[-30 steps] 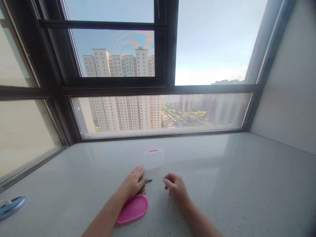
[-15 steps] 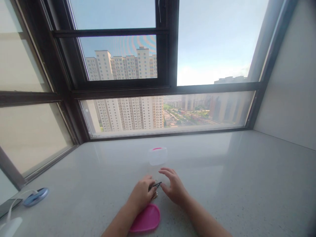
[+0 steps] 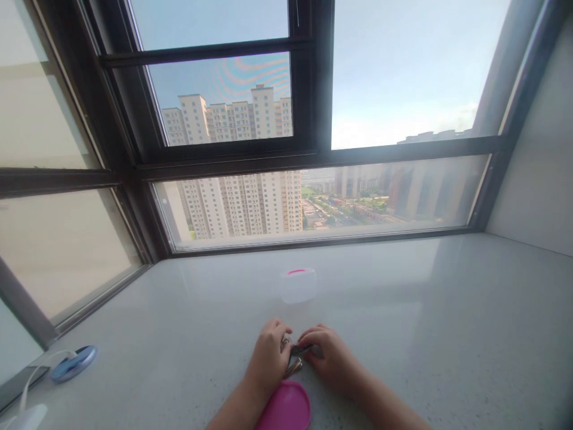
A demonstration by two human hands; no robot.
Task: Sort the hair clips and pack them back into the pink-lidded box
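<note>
Seen from the head view, I watch two bare hands working close together on a pale speckled sill, with 12 o'clock toward the window. Between them, at the clock's centre, is one dark, slim metal piece, slightly shiny and lying nearly level. The right hand has thumb and fingers together, clamped on it; the left hand curls over its other end, and I cannot tell how firmly that grip is closed. Just below, small metal pieces, silvery and brownish, lie beside the left thumb; they overlap too much to count. At 6 o'clock is one bright pink tray with a rounded, raised rim, partly behind the left forearm and cut off by the lower edge of view. At 12 o'clock stands one cloudy, see-through container with a pink streak on top, apart from the hands. Far off near 9 o'clock are one blue disc, one white cable and one white block. The widest room for moving runs toward 3 o'clock; the sill's far edge meets the window frame.
</note>
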